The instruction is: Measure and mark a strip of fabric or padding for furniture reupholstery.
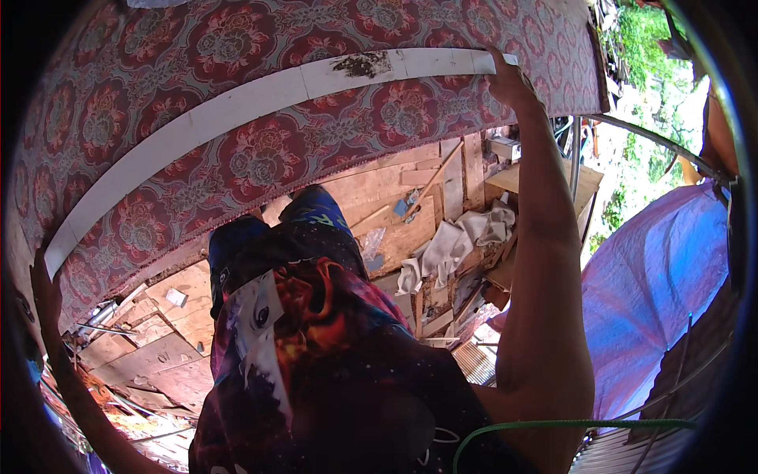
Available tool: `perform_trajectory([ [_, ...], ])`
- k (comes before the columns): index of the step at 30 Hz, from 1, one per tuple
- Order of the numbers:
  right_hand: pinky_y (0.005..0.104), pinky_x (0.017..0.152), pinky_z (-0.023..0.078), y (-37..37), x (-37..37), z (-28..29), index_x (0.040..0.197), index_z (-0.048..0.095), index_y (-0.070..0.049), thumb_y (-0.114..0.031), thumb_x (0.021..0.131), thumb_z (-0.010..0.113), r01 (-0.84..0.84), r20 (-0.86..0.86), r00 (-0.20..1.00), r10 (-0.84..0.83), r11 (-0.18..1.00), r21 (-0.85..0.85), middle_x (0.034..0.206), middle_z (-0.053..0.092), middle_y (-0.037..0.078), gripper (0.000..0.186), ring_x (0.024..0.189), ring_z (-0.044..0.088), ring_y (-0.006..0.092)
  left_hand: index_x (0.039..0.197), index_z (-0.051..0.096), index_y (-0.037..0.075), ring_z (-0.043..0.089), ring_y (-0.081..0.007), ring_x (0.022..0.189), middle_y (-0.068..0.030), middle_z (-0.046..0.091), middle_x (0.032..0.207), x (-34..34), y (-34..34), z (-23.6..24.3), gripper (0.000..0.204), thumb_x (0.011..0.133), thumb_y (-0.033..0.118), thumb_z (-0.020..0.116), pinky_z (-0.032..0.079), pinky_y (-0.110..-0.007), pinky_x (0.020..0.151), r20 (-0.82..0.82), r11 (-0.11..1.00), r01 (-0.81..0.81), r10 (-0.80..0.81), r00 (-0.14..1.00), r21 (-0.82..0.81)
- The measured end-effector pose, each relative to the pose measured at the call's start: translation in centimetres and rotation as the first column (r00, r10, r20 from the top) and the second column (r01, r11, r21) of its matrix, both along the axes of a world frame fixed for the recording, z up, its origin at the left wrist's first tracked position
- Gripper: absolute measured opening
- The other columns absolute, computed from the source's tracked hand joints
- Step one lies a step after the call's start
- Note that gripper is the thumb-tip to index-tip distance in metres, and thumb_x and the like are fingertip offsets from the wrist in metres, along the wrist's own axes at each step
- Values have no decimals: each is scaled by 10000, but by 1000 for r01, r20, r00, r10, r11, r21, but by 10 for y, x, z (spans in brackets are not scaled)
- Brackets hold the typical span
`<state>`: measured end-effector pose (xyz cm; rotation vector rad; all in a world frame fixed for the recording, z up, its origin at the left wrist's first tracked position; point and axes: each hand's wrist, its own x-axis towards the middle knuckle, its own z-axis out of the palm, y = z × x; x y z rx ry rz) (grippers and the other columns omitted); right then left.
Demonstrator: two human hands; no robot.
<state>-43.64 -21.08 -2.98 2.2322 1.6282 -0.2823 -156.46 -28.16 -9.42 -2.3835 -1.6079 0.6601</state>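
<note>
A long white strip (245, 93) lies across red and grey floral fabric (260, 154), bowed by the lens. Thin cross lines mark it, and a dark brown stain sits right of its middle. At the strip's right end, my right hand (513, 85) grips it, one finger laid over its face. My left hand (46, 288) is closed at the opposite end, dim near the picture's rim, with its fingers partly hidden. The fabric's near edge hangs in front of my legs.
Wooden boards (170, 332) and scraps cover the floor below. A crumpled pale cloth (458, 245) lies by my right arm. Blue-purple sheeting (659, 284) hangs at the right, near a curved metal bar (663, 142). A green cord (568, 424) crosses at the lower right.
</note>
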Motion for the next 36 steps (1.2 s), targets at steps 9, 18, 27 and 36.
perform_trajectory([
  [9, 539, 1009, 470, -6, 73, -36, 1601, 292, -206, -76, 944, 655, -260, -70, 959, 273, 953, 155, 1333, 590, 314, 762, 1229, 575, 475, 1539, 376, 72, 450, -352, 1417, -185, 467, 1539, 57, 6, 26, 696, 927, 145, 698, 304, -521, 1204, 312, 976, -138, 186, 932, -170],
  [18, 410, 673, 504, 11, 167, -75, 1632, 236, -252, 145, 900, 481, -273, -192, 933, 303, 947, 167, 1211, 642, 318, 868, 934, 702, 393, 1433, 448, 100, 544, -329, 1324, -134, 577, 1385, 131, 1, 72, 649, 877, 221, 759, 331, -567, 1166, 161, 976, -194, 208, 965, -100],
  [27, 491, 857, 502, 14, 189, -78, 1621, 242, -256, 90, 932, 480, -326, -131, 930, 345, 934, 147, 1282, 612, 325, 807, 1128, 627, 438, 1435, 444, 100, 536, -348, 1326, -154, 546, 1424, 131, 4, 77, 669, 863, 179, 781, 322, -589, 1167, 177, 973, -193, 214, 961, -129],
  [36, 520, 906, 496, 10, 186, -74, 1613, 244, -237, 24, 946, 492, -360, -53, 927, 370, 922, 139, 1282, 607, 339, 759, 1154, 611, 466, 1421, 446, 82, 550, -359, 1303, -166, 554, 1398, 126, 5, 75, 680, 846, 178, 797, 344, -598, 1144, 176, 986, -129, 147, 973, -107],
])
